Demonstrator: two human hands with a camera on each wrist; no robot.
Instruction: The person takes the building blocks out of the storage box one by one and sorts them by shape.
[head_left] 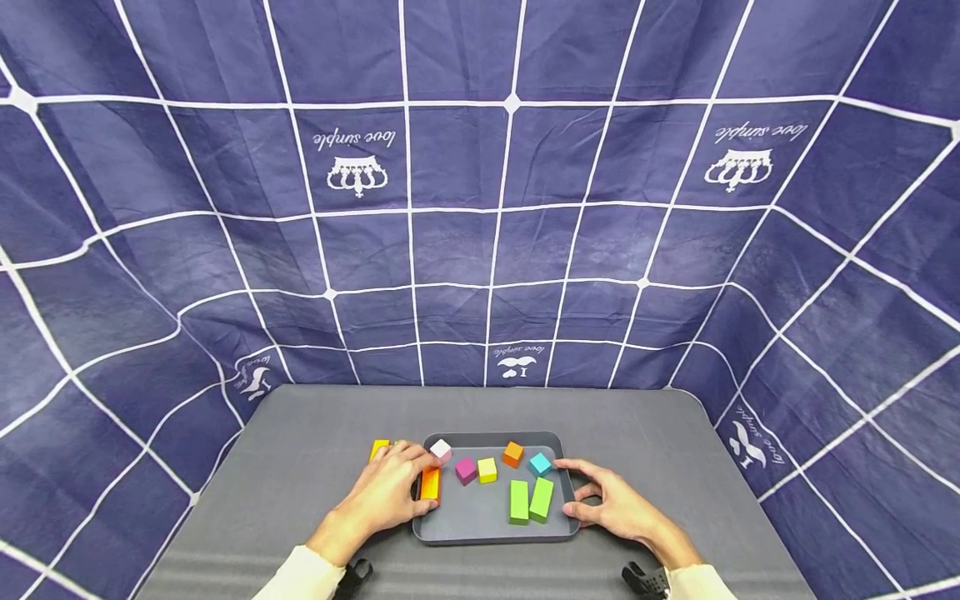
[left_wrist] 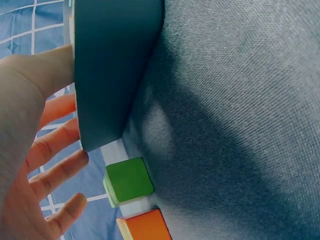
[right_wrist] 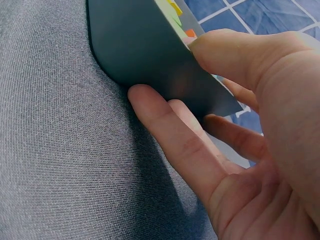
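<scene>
A shallow grey tray point(head_left: 480, 536) lies on the table with coloured blocks in it. My left hand point(head_left: 390, 483) reaches over its left wall, thumb and index finger at the two ends of an orange block point(head_left: 431, 483). In the left wrist view the tips of that thumb and index finger are hidden behind the tray wall point(left_wrist: 110, 65), the other fingers spread. My right hand point(head_left: 611, 500) grips the tray's right side. In the right wrist view its thumb lies over the rim and other fingers touch the outer wall point(right_wrist: 145, 50). Nearest its index finger is a blue cube point(head_left: 540, 464).
Inside the tray are white point(head_left: 441, 451), magenta point(head_left: 466, 471), yellow point(head_left: 487, 471) and orange point(head_left: 513, 454) cubes, plus two long green blocks point(head_left: 519, 502). Left of the tray, beyond the left hand, stand a yellow-orange block point(head_left: 379, 447) and a green block point(left_wrist: 129, 181). A blue curtain surrounds the table.
</scene>
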